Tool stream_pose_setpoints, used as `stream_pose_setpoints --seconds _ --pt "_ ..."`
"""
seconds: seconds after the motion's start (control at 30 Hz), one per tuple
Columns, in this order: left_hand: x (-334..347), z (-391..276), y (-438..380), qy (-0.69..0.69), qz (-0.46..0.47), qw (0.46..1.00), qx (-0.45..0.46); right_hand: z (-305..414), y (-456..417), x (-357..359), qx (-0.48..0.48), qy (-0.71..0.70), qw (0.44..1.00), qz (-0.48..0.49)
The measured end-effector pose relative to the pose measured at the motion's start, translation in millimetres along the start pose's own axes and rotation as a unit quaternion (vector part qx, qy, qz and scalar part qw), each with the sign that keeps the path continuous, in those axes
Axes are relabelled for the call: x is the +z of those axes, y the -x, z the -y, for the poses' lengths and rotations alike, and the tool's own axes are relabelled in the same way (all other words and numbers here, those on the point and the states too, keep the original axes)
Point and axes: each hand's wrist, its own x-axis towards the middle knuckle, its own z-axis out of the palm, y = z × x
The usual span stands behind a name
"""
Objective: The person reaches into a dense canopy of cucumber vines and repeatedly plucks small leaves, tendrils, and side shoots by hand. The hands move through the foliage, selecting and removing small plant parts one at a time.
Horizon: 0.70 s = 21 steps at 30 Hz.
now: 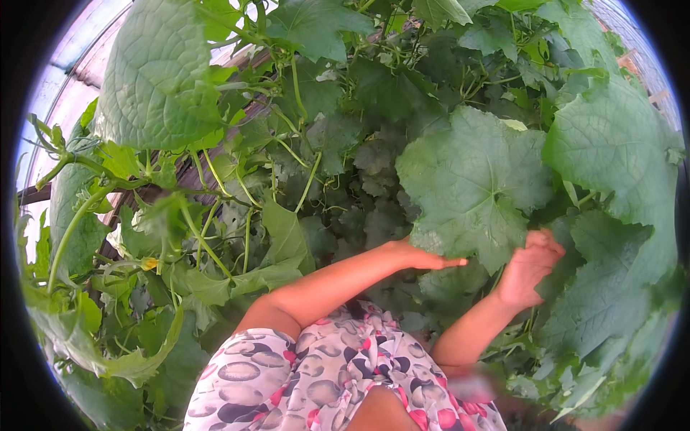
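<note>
A large lobed green leaf of a climbing vine, probably a gourd, spreads in front of me, right of centre. At its lower left edge is my left hand, with one finger stretched to the right and the others hidden by the leaf. My right hand reaches up beside the leaf's lower right edge, its fingers bent and partly hidden among the foliage. Whether either hand grips a stem or a leaf cannot be seen. Another broad leaf hangs close to the right of my right hand.
Dense vines with thin green stems and tendrils fill the left side. A small yellow flower shows there. One big leaf hangs near the camera at upper left. Behind it are pale, translucent sheeting and a dark sloping beam.
</note>
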Motion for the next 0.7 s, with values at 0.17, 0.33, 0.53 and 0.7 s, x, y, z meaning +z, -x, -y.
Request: stream_pose_setpoints --seconds 0.17,0.33,0.53,0.7 --pt "34 25 -14 0.030 0.076 0.996 -0.020 -8 23 -8 -0.014 0.001 0.999 0.046" --pt "57 37 -13 0.010 0.121 0.992 -0.047 -23 53 -31 -0.028 0.038 0.934 0.355" --pt "72 32 7 -0.024 0.188 0.980 -0.054 -39 69 58 0.071 0.484 0.621 0.613" --pt "81 23 18 -0.030 0.216 0.975 -0.046 -140 30 171 0.043 0.574 0.518 0.633"
